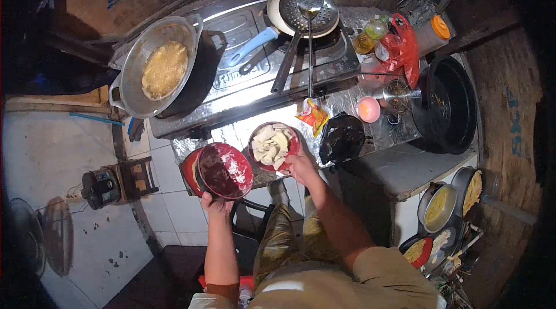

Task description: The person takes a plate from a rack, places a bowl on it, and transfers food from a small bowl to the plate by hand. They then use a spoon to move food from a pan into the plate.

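The counter (370,135) wears crinkled, shiny foil. At eleven o'clock sits a dull, dented metal wok (159,69); at twelve, a glossy perforated steel skimmer (308,11). The left hand (215,202) grips a smooth red plastic bowl (223,170), floury inside. At three o'clock a matt black pan (449,103).

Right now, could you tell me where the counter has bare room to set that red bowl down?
Bare foil counter shows between the red bowl of pale dough pieces and the stove. Crowded rightward: black plastic bag, pink cup, black pan.
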A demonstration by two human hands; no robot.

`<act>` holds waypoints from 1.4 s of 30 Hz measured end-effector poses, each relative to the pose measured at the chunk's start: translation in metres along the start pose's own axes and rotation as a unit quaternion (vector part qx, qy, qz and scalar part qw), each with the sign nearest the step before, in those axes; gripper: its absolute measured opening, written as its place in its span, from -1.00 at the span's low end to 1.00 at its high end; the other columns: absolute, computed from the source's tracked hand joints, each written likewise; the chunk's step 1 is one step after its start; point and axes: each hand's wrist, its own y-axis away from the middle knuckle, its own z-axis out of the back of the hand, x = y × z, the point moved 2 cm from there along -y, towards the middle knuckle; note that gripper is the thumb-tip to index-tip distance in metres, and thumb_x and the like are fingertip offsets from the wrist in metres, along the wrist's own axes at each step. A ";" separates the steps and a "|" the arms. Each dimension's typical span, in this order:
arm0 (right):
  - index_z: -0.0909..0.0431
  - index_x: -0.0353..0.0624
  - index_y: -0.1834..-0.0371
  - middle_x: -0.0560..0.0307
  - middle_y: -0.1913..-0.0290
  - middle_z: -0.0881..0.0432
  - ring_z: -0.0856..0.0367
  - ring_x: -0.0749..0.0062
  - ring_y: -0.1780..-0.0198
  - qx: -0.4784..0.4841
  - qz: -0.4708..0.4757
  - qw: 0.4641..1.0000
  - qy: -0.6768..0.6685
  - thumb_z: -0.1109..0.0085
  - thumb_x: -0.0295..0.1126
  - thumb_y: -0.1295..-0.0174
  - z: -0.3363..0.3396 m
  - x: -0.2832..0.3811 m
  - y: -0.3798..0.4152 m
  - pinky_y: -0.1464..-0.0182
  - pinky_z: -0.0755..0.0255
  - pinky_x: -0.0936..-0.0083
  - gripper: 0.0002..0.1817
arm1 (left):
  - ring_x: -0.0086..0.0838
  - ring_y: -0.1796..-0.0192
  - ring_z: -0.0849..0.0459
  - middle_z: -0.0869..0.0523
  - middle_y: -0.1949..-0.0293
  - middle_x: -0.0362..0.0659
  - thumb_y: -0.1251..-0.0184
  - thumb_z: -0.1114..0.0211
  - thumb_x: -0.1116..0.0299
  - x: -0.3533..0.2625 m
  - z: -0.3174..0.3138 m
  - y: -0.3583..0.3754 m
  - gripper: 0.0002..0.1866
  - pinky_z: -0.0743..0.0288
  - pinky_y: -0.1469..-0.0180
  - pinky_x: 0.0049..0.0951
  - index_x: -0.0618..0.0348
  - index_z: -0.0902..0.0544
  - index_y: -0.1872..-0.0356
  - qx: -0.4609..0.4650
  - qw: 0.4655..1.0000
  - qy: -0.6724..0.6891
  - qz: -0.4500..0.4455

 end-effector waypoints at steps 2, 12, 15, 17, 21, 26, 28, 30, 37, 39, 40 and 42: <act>0.10 0.19 -0.53 0.02 -0.21 -0.44 -0.64 0.24 0.11 0.010 -0.002 1.000 0.015 0.15 -0.69 -0.08 0.001 0.000 -0.003 0.48 -0.54 0.35 -0.10 | -0.11 -0.27 -0.54 -0.55 -0.25 -0.04 0.14 -0.48 0.00 0.001 0.000 0.000 -0.08 -0.42 -0.33 0.05 0.16 -0.39 -0.34 0.009 1.000 0.025 0.002; 0.06 0.20 -0.54 0.10 -0.30 -0.41 -0.62 0.38 0.08 -0.002 0.026 0.996 0.086 0.12 -0.75 -0.09 -0.024 0.016 0.012 0.54 -0.47 0.53 -0.08 | -0.12 -0.30 -0.50 -0.53 -0.26 -0.09 0.21 -0.51 -0.08 -0.006 -0.007 -0.008 -0.03 -0.37 -0.36 0.05 0.06 -0.40 -0.35 0.011 1.000 -0.020 0.011; 0.03 0.19 -0.54 0.09 -0.29 -0.43 -0.63 0.38 0.06 -0.014 0.003 0.999 0.037 0.11 -0.75 -0.09 -0.017 0.014 0.014 0.52 -0.49 0.52 -0.10 | -0.11 -0.29 -0.50 -0.54 -0.26 -0.08 0.24 -0.51 -0.07 -0.004 0.008 -0.010 -0.01 -0.38 -0.35 0.05 0.06 -0.39 -0.35 0.000 0.999 -0.028 0.029; 0.02 0.20 -0.54 0.08 -0.28 -0.44 -0.63 0.36 0.06 -0.002 0.021 1.000 0.012 0.11 -0.75 -0.08 -0.011 0.009 0.010 0.50 -0.52 0.52 -0.09 | -0.10 -0.29 -0.50 -0.54 -0.26 -0.08 0.24 -0.52 -0.08 -0.004 0.012 -0.010 0.00 -0.37 -0.36 0.05 0.06 -0.39 -0.35 -0.006 0.999 -0.031 0.034; 0.02 0.20 -0.54 0.06 -0.30 -0.43 -0.64 0.32 0.04 -0.029 0.020 0.998 0.045 0.13 -0.75 -0.05 -0.018 0.016 0.013 0.49 -0.54 0.48 -0.07 | -0.11 -0.29 -0.50 -0.53 -0.27 -0.09 0.19 -0.49 -0.10 -0.003 0.017 -0.007 -0.04 -0.37 -0.36 0.06 0.06 -0.41 -0.34 -0.013 1.000 -0.021 0.014; 0.04 0.21 -0.56 0.08 -0.32 -0.41 -0.62 0.29 -0.04 -0.034 0.011 0.999 0.010 0.14 -0.75 -0.02 -0.012 0.010 0.007 0.37 -0.62 0.42 -0.04 | -0.10 -0.29 -0.51 -0.52 -0.29 -0.09 0.14 -0.47 -0.13 -0.001 0.023 -0.003 -0.07 -0.38 -0.35 0.07 0.05 -0.43 -0.34 -0.004 1.000 -0.012 0.018; 0.04 0.21 -0.56 0.08 -0.32 -0.42 -0.63 0.28 -0.04 -0.010 0.029 0.999 0.038 0.12 -0.73 -0.04 -0.012 0.011 0.005 0.34 -0.64 0.42 -0.06 | -0.10 -0.29 -0.51 -0.53 -0.28 -0.09 0.13 -0.46 -0.15 -0.003 0.017 -0.001 -0.07 -0.38 -0.35 0.07 0.05 -0.43 -0.33 0.000 1.000 -0.017 0.024; 0.05 0.22 -0.55 0.08 -0.31 -0.42 -0.63 0.29 -0.02 0.004 0.047 0.997 0.056 0.11 -0.71 -0.06 -0.012 0.015 0.005 0.36 -0.64 0.41 -0.07 | -0.10 -0.29 -0.51 -0.53 -0.28 -0.09 0.14 -0.45 -0.16 -0.003 0.017 -0.001 -0.07 -0.38 -0.34 0.07 0.05 -0.43 -0.33 0.003 0.999 -0.018 0.027; 0.14 0.29 -0.56 0.11 -0.35 -0.35 -0.63 0.32 -0.02 -0.025 0.032 0.996 0.074 0.14 -0.75 -0.03 -0.009 0.007 0.003 0.45 -0.61 0.49 -0.01 | -0.10 -0.29 -0.53 -0.56 -0.26 -0.05 0.11 -0.46 -0.10 -0.001 0.021 0.000 -0.08 -0.41 -0.34 0.06 0.15 -0.43 -0.33 0.013 0.999 0.046 0.022; 0.15 0.28 -0.56 0.10 -0.34 -0.36 -0.63 0.30 -0.01 0.000 0.024 0.995 0.102 0.14 -0.74 -0.04 -0.008 0.013 0.004 0.43 -0.62 0.45 -0.02 | -0.09 -0.29 -0.53 -0.55 -0.27 -0.04 0.11 -0.44 -0.12 -0.001 0.024 0.000 -0.07 -0.40 -0.34 0.07 0.14 -0.42 -0.34 0.004 0.999 0.044 0.019; 0.16 0.28 -0.56 0.10 -0.33 -0.37 -0.64 0.29 -0.01 0.011 0.020 0.993 0.116 0.14 -0.73 -0.05 -0.008 0.016 0.005 0.43 -0.63 0.43 -0.02 | -0.08 -0.30 -0.52 -0.54 -0.28 -0.04 0.11 -0.43 -0.14 0.000 0.025 0.001 -0.06 -0.39 -0.35 0.07 0.14 -0.42 -0.34 -0.002 0.999 0.042 0.017; 0.15 0.28 -0.56 0.09 -0.32 -0.39 -0.65 0.28 0.03 -0.011 -0.021 0.995 0.096 0.14 -0.72 -0.05 -0.004 0.012 0.004 0.49 -0.59 0.43 -0.02 | -0.07 -0.31 -0.49 -0.52 -0.29 -0.05 0.12 -0.41 -0.18 0.001 0.022 0.002 -0.05 -0.37 -0.35 0.10 0.09 -0.41 -0.35 -0.015 0.999 0.036 0.012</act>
